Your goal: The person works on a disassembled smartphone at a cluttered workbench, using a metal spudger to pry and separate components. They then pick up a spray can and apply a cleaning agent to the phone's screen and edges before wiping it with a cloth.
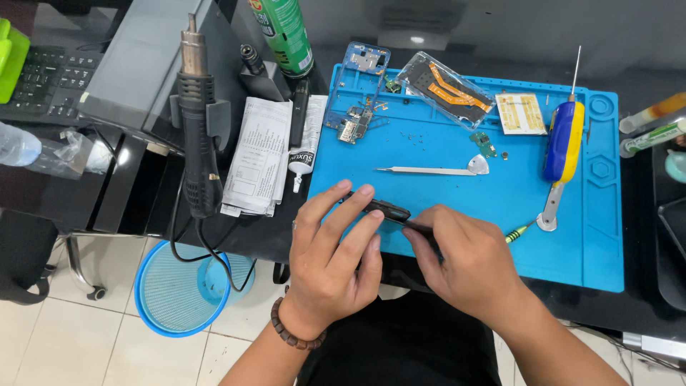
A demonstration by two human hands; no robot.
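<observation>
Both hands (336,250) (464,257) hold black phone (382,209) edge-on, long axis left-right.

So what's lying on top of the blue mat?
On the blue mat: tweezers, circuit boards, a blue-and-yellow tool and tiny screws. Both hands cover the near edge, so that part is hidden.

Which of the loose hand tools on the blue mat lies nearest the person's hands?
The small green-handled screwdriver, just beside the right hand; the silver tweezers and blue-and-yellow tool lie farther up.
</observation>
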